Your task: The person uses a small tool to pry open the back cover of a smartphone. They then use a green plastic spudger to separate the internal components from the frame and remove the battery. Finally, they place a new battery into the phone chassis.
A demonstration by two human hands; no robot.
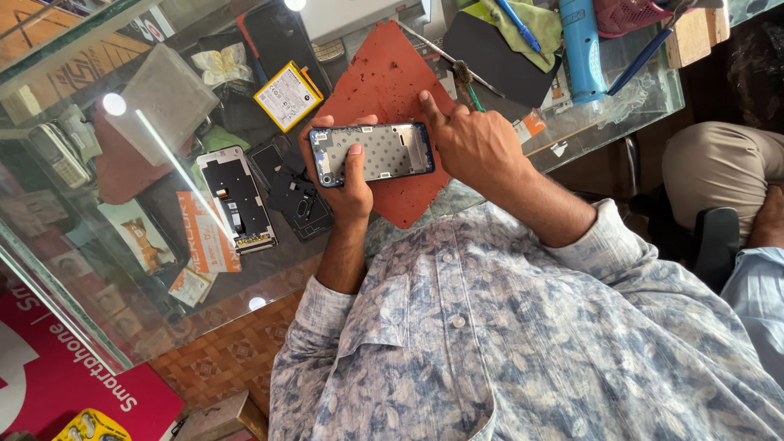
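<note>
My left hand [347,184] grips an opened phone frame [382,152] with a blue rim and bare grey inside, thumb pressed on its middle. It is held over a red rubber mat [384,73] on the glass counter. My right hand [474,143] sits at the frame's right end, index finger pointing up along that edge and touching it. Nothing is held in the right hand.
A yellow-labelled battery [287,95], a removed phone back with a black inner plate [237,196] and black cover pieces [298,200] lie left of the mat. Tweezers [449,57], a blue tool [578,49] and cloths lie behind. Another person's knee [719,163] is at right.
</note>
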